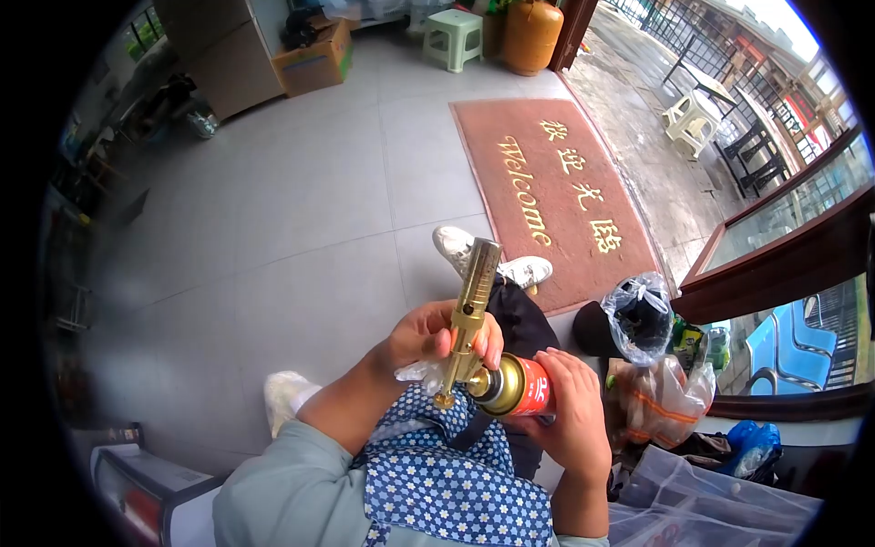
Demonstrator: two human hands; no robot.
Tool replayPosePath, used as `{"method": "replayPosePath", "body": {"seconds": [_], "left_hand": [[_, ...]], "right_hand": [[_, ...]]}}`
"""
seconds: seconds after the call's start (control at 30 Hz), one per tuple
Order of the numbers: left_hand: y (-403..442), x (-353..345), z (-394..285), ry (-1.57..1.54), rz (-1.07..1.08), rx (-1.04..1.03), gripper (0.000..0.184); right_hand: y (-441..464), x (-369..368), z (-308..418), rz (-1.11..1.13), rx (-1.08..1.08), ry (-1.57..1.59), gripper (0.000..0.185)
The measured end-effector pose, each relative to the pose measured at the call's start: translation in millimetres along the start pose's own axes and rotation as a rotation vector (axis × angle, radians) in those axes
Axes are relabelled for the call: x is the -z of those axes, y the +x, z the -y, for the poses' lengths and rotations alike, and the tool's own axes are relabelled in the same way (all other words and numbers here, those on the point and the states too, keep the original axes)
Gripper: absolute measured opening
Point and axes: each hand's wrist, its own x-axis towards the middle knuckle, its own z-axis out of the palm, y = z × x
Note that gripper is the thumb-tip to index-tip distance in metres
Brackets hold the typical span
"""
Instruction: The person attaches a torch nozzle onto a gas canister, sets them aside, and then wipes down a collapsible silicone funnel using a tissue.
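My left hand [432, 334] is closed around a brass blowtorch head [472, 305], its barrel pointing up and away from me. A crumpled white piece [421, 375], paper or plastic, shows beneath my left fingers. My right hand [574, 401] grips a red and gold gas canister [527, 387], which lies tilted on its side with its top toward the torch head. The canister's neck meets the torch's lower fitting; whether the two are screwed together I cannot tell. Both are held above my lap, over a blue flowered apron [456, 488].
A brown welcome mat [519, 173] lies by the open doorway. To my right are a black bin [598, 326] with a clear liner and filled plastic bags [670, 399]. An orange gas cylinder [531, 36], a green stool [453, 38] and a cardboard box [314, 62] stand farther off.
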Motion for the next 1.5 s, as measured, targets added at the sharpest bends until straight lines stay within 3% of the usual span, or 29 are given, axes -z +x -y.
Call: {"method": "replayPosePath", "body": {"seconds": [0.4,1.2,1.33,1.5], "left_hand": [[3.1,1.3,-2.3,0.237,-0.097,-0.065,0.066],[-0.3,3.7,0.0,0.047,0.054,0.001,0.057],[-1.5,8.7,-0.7,0.084,0.089,0.037,0.066],[-0.9,11.0,1.4,0.001,0.152,0.009,0.054]], "right_hand": [[1.3,11.7,11.5,-0.17,0.01,-0.209,0.071],[-3.0,4.0,7.3,-0.397,0.049,-0.362,0.064],[-5.0,1.6,6.5,-0.424,0.043,-0.365,0.065],[-8.0,-1.5,5.0,-0.486,0.048,-0.399,0.061]]}}
